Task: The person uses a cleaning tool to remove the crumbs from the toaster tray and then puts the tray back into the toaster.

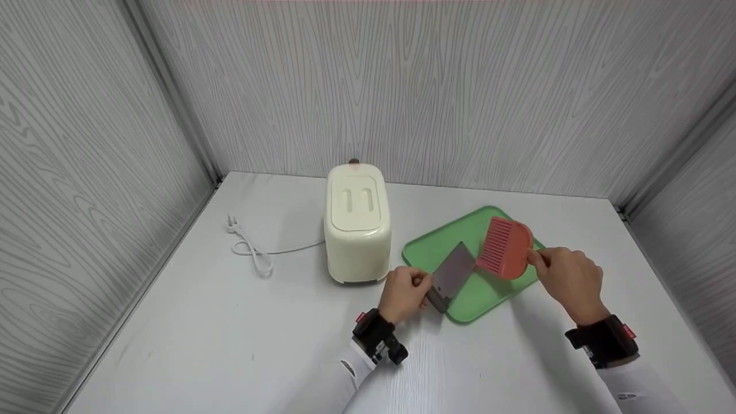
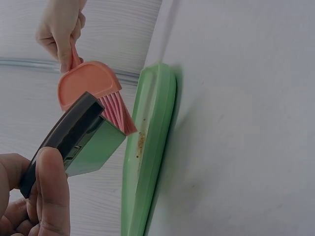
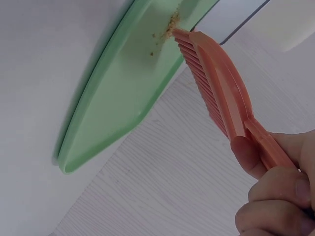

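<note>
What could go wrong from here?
1. Crumbs lie loose on the tray; a brisk stroke of the brush in the right hand might flick them over the low rim.
2. The left hand pinches a flat scraper; crumbs swept onto it could slide off.
3. That hand is close to the toaster and might bump it.

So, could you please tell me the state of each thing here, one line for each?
Toaster: upright, not plugged in.
Plug: loose on the table.
Cord: looped near the plug.
Tray: right side up, with crumbs on it.
Crumbs: loose, in a small scattered patch.
Scraper: tilted, held in the left hand.
Brush: held in the right hand.
</note>
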Tool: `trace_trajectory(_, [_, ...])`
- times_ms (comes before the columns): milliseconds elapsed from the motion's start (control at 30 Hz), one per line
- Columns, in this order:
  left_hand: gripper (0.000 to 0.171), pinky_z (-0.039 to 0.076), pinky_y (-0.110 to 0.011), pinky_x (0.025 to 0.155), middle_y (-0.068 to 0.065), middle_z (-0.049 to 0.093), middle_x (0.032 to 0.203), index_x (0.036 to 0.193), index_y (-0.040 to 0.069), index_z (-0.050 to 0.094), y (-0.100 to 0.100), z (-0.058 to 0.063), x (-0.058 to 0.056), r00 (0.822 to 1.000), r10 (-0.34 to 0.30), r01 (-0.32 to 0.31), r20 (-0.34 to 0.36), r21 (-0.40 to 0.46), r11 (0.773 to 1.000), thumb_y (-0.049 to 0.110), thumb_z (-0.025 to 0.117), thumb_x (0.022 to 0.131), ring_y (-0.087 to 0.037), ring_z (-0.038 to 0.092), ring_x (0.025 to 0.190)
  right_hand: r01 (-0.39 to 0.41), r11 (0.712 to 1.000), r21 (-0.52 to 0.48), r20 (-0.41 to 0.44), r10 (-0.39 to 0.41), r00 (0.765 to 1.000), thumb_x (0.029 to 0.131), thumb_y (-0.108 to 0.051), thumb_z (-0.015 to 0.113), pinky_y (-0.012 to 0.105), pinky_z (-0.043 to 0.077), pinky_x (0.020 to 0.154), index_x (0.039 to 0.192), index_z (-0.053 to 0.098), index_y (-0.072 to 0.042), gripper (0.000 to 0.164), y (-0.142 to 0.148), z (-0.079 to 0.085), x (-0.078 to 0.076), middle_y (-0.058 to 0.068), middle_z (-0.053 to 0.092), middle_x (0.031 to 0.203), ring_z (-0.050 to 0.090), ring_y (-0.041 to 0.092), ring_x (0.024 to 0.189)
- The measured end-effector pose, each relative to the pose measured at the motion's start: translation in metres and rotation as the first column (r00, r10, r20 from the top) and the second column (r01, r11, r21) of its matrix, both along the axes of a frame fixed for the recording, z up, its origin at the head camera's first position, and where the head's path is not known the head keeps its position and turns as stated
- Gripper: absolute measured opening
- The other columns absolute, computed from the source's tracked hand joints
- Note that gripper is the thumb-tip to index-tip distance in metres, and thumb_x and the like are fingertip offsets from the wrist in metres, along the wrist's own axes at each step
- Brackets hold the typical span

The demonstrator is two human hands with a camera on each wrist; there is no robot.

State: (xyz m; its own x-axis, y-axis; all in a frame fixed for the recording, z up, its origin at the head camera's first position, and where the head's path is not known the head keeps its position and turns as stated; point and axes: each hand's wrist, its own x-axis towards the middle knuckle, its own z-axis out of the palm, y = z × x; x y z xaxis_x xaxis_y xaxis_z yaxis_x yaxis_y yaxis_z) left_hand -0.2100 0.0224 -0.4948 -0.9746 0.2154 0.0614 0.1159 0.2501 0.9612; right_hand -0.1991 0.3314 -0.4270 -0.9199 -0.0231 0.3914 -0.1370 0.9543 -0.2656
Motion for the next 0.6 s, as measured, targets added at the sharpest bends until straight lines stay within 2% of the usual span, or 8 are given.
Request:
trace_trajectory(167, [0.020, 0.057, -0.021, 0.049, -0.006, 0.076, 0.076, 0.107, -0.002, 0.079, 0.000, 0.000, 0.000, 1.000, 0.000, 0.000, 0.002, -0.005, 1.000, 0.012, 0.066, 0.101, -0.002, 0.059, 0.047, 0.021, 0.999, -0.031, 0.029, -0.020, 0.999, 0.102, -0.031, 0.070, 0.027, 0.021, 0.042, 0.082, 0.080, -0.009, 0.031, 0.006, 0.006, 0.001, -0.004, 0.042, 0.054, 0.036, 0.014, 0.051])
trace_trajectory(233, [0.019, 0.057, -0.021, 0.049, -0.005, 0.076, 0.076, 0.107, -0.002, 0.079, 0.000, 0.000, 0.000, 1.000, 0.001, -0.001, 0.009, -0.007, 1.000, 0.011, 0.066, 0.101, -0.002, 0.059, 0.048, 0.022, 0.999, -0.042, 0.050, -0.020, 0.999, 0.102, -0.034, 0.069, 0.028, 0.021, 0.043, 0.090, 0.083, -0.008, 0.031, 0.007, 0.012, 0.003, -0.005, 0.041, 0.054, 0.036, 0.014, 0.052])
trace_trajectory(367, [0.019, 0.056, -0.020, 0.049, -0.006, 0.077, 0.078, 0.107, -0.001, 0.079, 0.000, 0.000, 0.000, 1.000, 0.006, -0.005, 0.019, -0.017, 1.000, 0.011, 0.066, 0.100, -0.002, 0.059, 0.048, 0.004, 0.999, -0.036, 0.082, -0.001, 0.997, 0.102, -0.036, 0.070, 0.026, 0.019, 0.044, 0.096, 0.085, -0.009, 0.032, 0.004, 0.028, 0.006, -0.007, 0.035, 0.055, 0.034, 0.013, 0.054])
trace_trajectory(467, [0.018, 0.056, -0.020, 0.049, -0.006, 0.077, 0.079, 0.108, -0.001, 0.079, 0.000, 0.000, 0.000, 1.000, 0.006, -0.005, 0.023, -0.026, 1.000, 0.011, 0.067, 0.100, -0.003, 0.059, 0.049, -0.019, 1.000, -0.021, 0.109, 0.021, 0.994, 0.102, -0.037, 0.070, 0.025, 0.017, 0.045, 0.093, 0.086, -0.012, 0.031, -0.002, 0.039, 0.009, -0.008, 0.033, 0.055, 0.033, 0.012, 0.054])
trace_trajectory(600, [0.018, 0.057, -0.021, 0.050, -0.006, 0.078, 0.080, 0.109, -0.001, 0.079, 0.000, 0.000, 0.000, 0.999, 0.002, -0.001, 0.034, -0.026, 1.000, 0.011, 0.067, 0.100, -0.004, 0.060, 0.050, -0.058, 0.998, 0.005, 0.145, 0.056, 0.988, 0.101, -0.036, 0.071, 0.024, 0.015, 0.046, 0.073, 0.079, -0.017, 0.035, -0.013, 0.050, 0.012, -0.010, 0.032, 0.054, 0.032, 0.011, 0.053])
